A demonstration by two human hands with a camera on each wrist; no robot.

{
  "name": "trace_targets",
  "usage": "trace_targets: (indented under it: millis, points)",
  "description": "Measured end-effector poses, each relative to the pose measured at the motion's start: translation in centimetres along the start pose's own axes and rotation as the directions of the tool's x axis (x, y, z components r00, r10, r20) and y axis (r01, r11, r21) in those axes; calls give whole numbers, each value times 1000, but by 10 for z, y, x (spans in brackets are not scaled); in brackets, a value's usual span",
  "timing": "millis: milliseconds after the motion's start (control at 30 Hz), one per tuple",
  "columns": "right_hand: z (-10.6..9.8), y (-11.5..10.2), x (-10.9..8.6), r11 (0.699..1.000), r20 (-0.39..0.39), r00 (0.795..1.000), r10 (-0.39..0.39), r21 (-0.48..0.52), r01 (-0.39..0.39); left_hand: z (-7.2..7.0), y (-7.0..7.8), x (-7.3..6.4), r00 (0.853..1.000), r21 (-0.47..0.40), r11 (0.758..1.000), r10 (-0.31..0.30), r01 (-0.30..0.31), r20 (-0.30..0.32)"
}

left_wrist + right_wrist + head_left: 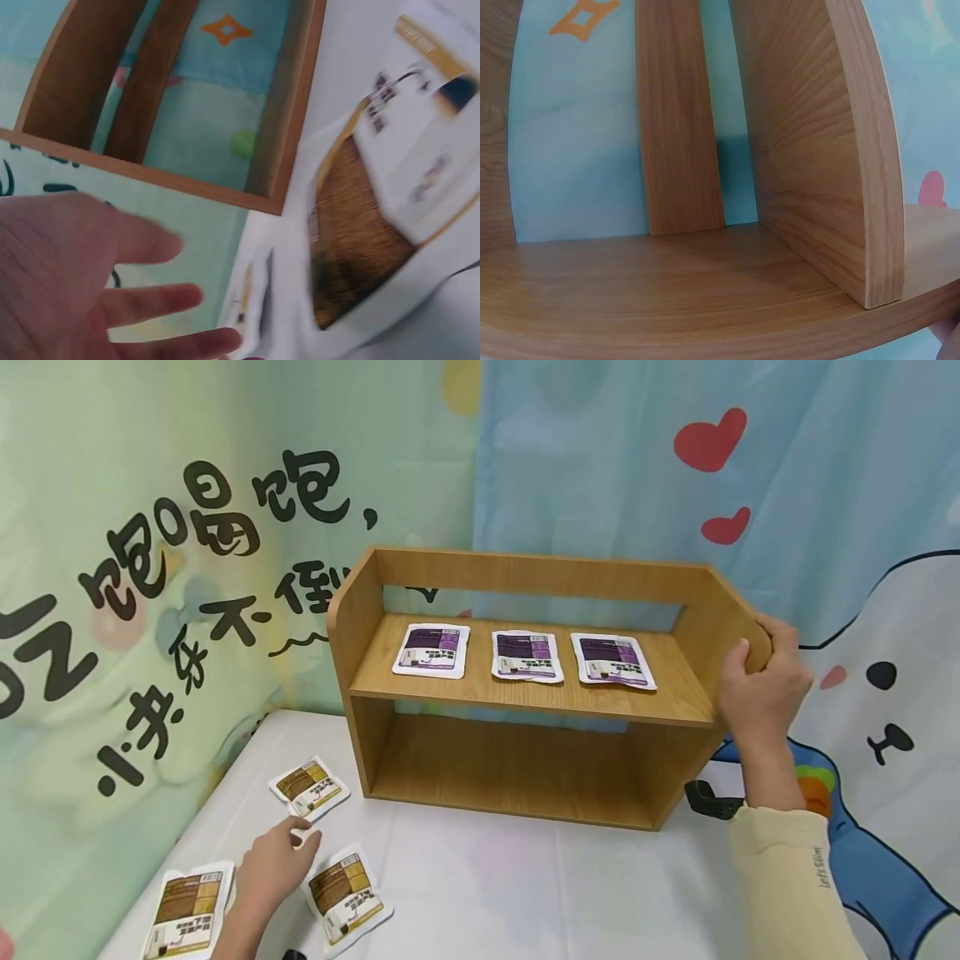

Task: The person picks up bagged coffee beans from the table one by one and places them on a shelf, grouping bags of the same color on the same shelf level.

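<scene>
A wooden two-tier shelf stands on the white table. My right hand grips the edge of its right side panel; in the right wrist view only the wood and a sliver of the hand show. My left hand hovers among the flat brown-labelled pouches, fingers apart, holding nothing. Its fingertips are nearest the back pouch; contact cannot be made out. Another pouch lies right of the hand, and a third lies to its left. In the left wrist view, fingers are spread beside a blurred pouch.
On the upper board lie three purple-labelled pouches in a row: left, middle and right. Printed curtains hang behind and beside the table. A black device sits by the right wrist.
</scene>
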State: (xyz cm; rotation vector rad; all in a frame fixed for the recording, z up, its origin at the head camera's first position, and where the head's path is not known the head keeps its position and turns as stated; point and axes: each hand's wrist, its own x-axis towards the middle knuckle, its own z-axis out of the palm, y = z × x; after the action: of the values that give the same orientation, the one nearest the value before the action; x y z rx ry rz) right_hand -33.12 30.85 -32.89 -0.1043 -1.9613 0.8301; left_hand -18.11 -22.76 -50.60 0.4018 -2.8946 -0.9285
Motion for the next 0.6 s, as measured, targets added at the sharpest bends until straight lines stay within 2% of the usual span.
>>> trace_targets:
  millis: [100,167,233,333,400,467,600]
  points:
    - [4,-3,-4,1000,0,1000,18,-1,-18,5,-12,-7,995,-5,1000,18,-17,101]
    - [4,-3,-4,1000,6,1000,25,-1,-25,8,-12,-11,984,21,999,29,-33,175]
    - [5,-3,-4,1000,14,1000,25,5,-26,10,-13,-16,971,75,997,18,-37,240]
    - [7,-4,-6,1000,15,1000,16,17,-16,15,-9,-24,951,160,987,-31,-19,307]
    - [6,-5,-5,1000,6,1000,15,19,-15,22,-4,-26,946,158,987,-47,-4,320]
    - [5,-5,-4,1000,-7,1000,10,16,-10,29,2,-26,946,119,993,-51,13,321]
    - [-1,-4,-1,1000,-5,1000,20,14,-20,42,15,-18,960,12,999,-33,31,277]
